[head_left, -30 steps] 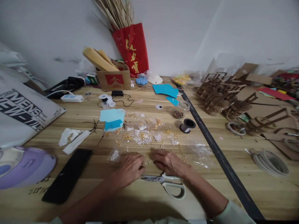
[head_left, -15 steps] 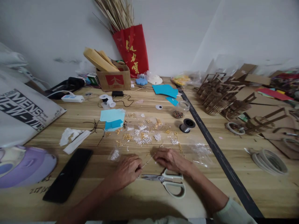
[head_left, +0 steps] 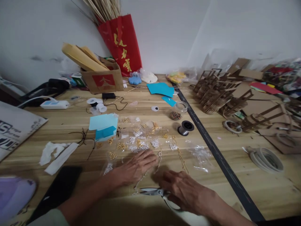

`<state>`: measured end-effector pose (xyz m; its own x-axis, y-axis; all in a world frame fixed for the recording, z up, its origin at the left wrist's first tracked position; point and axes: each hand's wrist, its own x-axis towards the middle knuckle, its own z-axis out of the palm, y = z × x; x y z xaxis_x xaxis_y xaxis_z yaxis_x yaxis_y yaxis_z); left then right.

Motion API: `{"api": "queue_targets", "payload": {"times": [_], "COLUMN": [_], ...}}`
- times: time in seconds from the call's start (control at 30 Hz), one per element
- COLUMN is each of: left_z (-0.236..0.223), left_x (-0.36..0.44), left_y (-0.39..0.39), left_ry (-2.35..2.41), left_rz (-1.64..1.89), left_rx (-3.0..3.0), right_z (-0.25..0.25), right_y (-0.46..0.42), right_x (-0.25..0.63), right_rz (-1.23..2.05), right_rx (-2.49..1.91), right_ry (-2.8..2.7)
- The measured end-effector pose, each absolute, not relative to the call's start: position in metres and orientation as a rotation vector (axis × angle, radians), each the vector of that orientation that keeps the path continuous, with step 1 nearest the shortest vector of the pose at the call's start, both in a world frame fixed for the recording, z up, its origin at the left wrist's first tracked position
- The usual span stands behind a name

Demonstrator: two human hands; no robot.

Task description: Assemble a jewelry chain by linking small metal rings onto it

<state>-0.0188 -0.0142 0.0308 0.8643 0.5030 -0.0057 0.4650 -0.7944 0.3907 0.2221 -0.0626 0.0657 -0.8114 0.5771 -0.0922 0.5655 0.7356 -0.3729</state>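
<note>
My left hand (head_left: 135, 168) lies flat on the wooden table (head_left: 235, 188) with its fingers stretched out, pressing on a thin gold chain (head_left: 150, 171) that runs under it. My right hand (head_left: 182, 190) rests palm down over the white handles of the scissors (head_left: 152, 191), whose blades point left; its fingers curl around the handles. Just beyond my hands lie small clear bags of gold and silver beads and findings (head_left: 141, 141) and a second chain (head_left: 182, 158).
A black phone (head_left: 56, 191) lies at my left, white tissue (head_left: 53, 150) beyond it. Light blue paper (head_left: 103, 124), a wire spool (head_left: 185, 127) and a bead jar (head_left: 176, 115) stand mid-table. A cardboard box (head_left: 103, 80) and red bag (head_left: 121, 44) are at the back; wooden model pieces (head_left: 221, 94) right.
My head has moved, so the view shifted down and left. My left hand opened flat and slid forward over the chain; my right hand drew back onto the scissors' handles.
</note>
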Motion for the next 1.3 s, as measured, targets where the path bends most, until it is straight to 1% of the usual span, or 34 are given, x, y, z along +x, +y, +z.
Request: {"api": "queue_targets", "payload": {"times": [0.13,0.3,0.53,0.67,0.83,0.97,1.3], "left_z": [0.019,0.018,0.006,0.003,0.005,0.005,0.007], "left_x": [-0.014,-0.007,-0.007,-0.007,-0.008,-0.006,-0.007], "left_y": [-0.001,0.007,0.01,0.009,0.006,0.006,0.009], "left_ry": [0.647,0.61,0.605,0.617,0.608,0.576,0.575], "left_rz": [0.033,-0.091,-0.013,0.039,0.095,0.08,0.035], "left_rx": [2.696,2.743,2.79,2.799,2.807,2.821,2.82], "right_z": [0.059,0.062,0.068,0.063,0.051,0.044,0.042], "right_y": [-0.078,-0.087,-0.099,-0.095,-0.083,-0.079,-0.086], "right_x": [0.23,0.235,0.255,0.249,0.218,0.205,0.219], "right_rz": [0.587,0.529,0.622,0.501,0.48,0.413,0.475], "right_rx": [-1.007,-1.095,-1.096,-1.103,-1.185,-1.196,-1.236], "right_ry": [-2.9,-2.866,-2.861,-2.77,-2.781,-2.795,-2.78]}}
